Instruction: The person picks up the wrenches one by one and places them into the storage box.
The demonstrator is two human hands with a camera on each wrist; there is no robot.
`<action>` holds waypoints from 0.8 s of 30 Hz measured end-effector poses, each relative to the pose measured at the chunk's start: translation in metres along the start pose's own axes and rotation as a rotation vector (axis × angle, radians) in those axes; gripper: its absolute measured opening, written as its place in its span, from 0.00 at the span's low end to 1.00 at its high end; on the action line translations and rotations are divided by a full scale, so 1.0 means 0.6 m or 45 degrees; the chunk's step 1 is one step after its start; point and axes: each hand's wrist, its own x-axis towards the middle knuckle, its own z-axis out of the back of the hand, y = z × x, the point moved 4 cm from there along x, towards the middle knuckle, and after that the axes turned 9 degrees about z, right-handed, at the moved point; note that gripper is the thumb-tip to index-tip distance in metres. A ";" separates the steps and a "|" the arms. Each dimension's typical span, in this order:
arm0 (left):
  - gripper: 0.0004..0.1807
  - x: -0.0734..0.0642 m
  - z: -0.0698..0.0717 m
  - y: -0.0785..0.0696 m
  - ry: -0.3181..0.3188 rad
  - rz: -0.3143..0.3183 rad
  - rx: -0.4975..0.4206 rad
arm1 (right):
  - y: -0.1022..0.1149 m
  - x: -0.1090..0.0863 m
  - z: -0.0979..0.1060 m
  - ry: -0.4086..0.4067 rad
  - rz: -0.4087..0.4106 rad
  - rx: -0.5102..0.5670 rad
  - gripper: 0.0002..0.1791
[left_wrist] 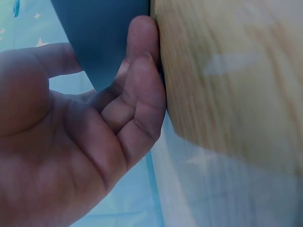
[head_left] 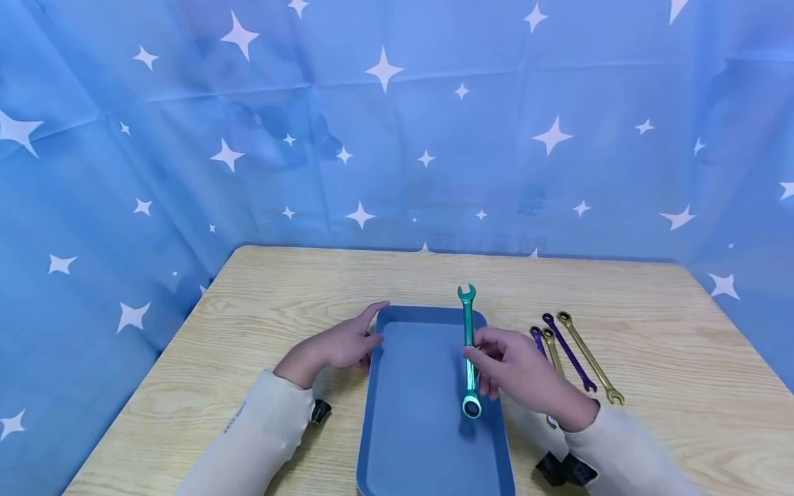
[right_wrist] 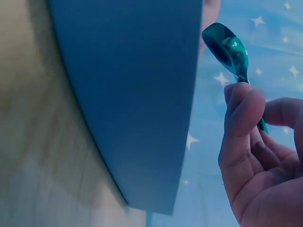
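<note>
The blue tray sits close — left hand rests flat-fingered on its edge, right hand pinches the green wrench. Lower it gently, flat.

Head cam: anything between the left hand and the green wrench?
Only the bare floor of the blue tray. The left hand rests at the tray's left rim; the right hand holds the green wrench over its right side.

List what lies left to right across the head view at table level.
Left hand → tray → green wrench → right hand → purple wrench → gold wrench.
</note>
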 end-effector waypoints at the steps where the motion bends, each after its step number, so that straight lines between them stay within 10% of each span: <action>1: 0.36 0.000 0.000 0.001 0.001 -0.002 0.003 | -0.001 0.000 -0.003 0.003 -0.019 0.026 0.17; 24: 0.35 0.003 -0.002 0.004 0.004 -0.001 -0.018 | 0.027 0.029 -0.048 0.215 -0.137 0.353 0.13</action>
